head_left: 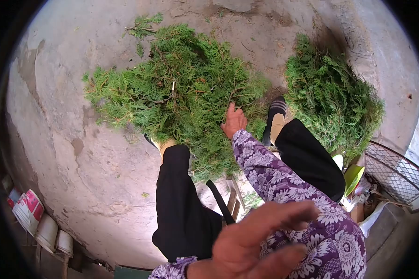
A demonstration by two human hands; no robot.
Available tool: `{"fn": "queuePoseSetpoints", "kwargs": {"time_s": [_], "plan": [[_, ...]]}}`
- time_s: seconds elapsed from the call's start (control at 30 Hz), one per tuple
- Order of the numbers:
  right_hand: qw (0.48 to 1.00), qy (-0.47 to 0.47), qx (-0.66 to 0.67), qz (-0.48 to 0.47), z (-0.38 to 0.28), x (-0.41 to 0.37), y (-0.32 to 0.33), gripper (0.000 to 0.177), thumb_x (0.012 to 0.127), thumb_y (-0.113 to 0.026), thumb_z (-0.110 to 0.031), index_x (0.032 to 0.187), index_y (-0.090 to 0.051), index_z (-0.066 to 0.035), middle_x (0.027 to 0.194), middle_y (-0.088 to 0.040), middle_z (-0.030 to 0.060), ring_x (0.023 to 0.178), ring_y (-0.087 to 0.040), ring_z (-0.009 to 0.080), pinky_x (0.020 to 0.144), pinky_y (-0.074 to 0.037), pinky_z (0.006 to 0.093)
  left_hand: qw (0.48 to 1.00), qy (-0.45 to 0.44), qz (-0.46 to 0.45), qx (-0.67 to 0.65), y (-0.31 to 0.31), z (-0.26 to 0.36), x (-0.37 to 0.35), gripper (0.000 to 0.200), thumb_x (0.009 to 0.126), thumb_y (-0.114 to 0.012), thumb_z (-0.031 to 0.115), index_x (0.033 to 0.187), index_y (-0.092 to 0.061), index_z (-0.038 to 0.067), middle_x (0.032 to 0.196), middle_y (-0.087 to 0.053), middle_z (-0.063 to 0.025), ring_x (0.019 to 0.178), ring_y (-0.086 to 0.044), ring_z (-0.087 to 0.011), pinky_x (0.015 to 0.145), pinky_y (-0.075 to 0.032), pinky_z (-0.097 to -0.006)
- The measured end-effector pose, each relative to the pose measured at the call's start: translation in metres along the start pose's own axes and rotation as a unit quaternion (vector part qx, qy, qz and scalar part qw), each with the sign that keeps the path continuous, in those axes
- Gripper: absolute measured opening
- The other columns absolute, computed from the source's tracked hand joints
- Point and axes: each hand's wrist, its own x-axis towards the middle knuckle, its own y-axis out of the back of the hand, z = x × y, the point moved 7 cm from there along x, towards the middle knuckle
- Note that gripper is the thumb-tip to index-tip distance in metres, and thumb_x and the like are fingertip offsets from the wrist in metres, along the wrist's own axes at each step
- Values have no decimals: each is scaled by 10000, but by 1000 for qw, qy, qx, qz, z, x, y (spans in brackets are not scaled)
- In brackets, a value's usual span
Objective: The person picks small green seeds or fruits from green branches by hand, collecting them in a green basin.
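A wide pile of green evergreen branches point(172, 88), with flat scaly sprays, lies on the floor between and beyond my feet. My right hand point(235, 122) reaches into its near right side. Its fingers are bent around a thin branch stem point(231, 94), and the fingertips are partly hidden among the greenery. Close to the camera, my left hand point(258, 242) is raised over my lap, slightly blurred. Its fingers stretch to the right with the thumb apart, and nothing shows between them.
A second heap of evergreen branches point(330, 93) lies beyond my right shoe point(275, 111). To the right are a wire mesh rack point(393, 169) and a green bowl-like item point(354, 179). Several white buckets point(46, 232) stand at lower left. Part of a wooden frame point(235, 200) shows between my legs.
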Motion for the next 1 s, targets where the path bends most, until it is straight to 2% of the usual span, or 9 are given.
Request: {"fn": "queuePoseSetpoints", "kwargs": {"time_s": [0.03,0.1,0.13,0.2,0.33,0.5,0.77,0.93,1.0], "plan": [[1000,0,6,3,2,1,1,841,646,-710,-236,1300,-222,-34,1007,-452,210,923,-484,345,794,-404,420,1000,0,-4,5,-3,6,2,419,847,-526,175,1155,-421,-89,999,-556,-196,858,-552,-205,752,-443,-310],[999,25,34,14,4,0,6,791,660,-687,-184,1294,-245,-19,962,-484,226,855,-527,364,742,-433,437,984,84,150,46,13,12,4,412,840,-519,238,1060,-457,-104,940,-573,-228,863,-571,-273,743,-464,-344],[997,23,55,54,6,-2,14,630,667,-659,-132,1213,-361,-31,899,-520,236,824,-546,382,717,-441,455,985,83,143,51,14,15,5,412,840,-519,238,1060,-457,-104,940,-573,-228,863,-571,-273,743,-464,-344],[996,29,81,39,9,-5,28,549,669,-647,-124,1150,-397,-36,888,-532,238,831,-547,387,720,-440,458,977,57,153,134,22,22,6,410,875,-443,299,1047,-458,-73,909,-572,-198,808,-568,-239,700,-468,-323],[988,32,144,35,17,-24,52,370,670,-616,-135,985,-445,-41,873,-561,240,851,-544,399,742,-432,466,984,20,157,85,29,24,8,342,870,-464,237,1056,-480,-49,933,-576,-155,770,-555,-174,710,-442,-275],[979,53,188,55,19,-59,70,350,653,-615,-194,937,-487,-35,889,-568,242,868,-535,405,767,-430,454,984,-4,174,47,43,35,16,296,874,-451,238,1011,-498,-21,914,-577,-136,752,-552,-171,689,-443,-284],[956,132,251,80,50,-96,116,549,621,-626,-205,1085,-496,59,956,-569,236,902,-548,348,792,-437,369,988,-37,145,37,64,66,35,290,878,-443,266,1007,-523,19,1005,-571,-117,822,-556,-181,709,-460,-304],[886,104,451,-7,117,-73,131,607,634,-607,-160,1153,-428,98,976,-562,261,909,-563,280,798,-431,310,989,-42,137,33,61,68,36,283,876,-455,260,1018,-522,24,994,-570,-115,810,-542,-182,719,-445,-296],[913,100,388,75,116,-111,189,589,644,-591,-135,1156,-422,103,904,-580,226,829,-566,248,742,-440,302,991,-38,127,14,64,65,41,278,875,-462,245,1020,-510,12,960,-573,-125,780,-542,-192,707,-448,-294]]}}
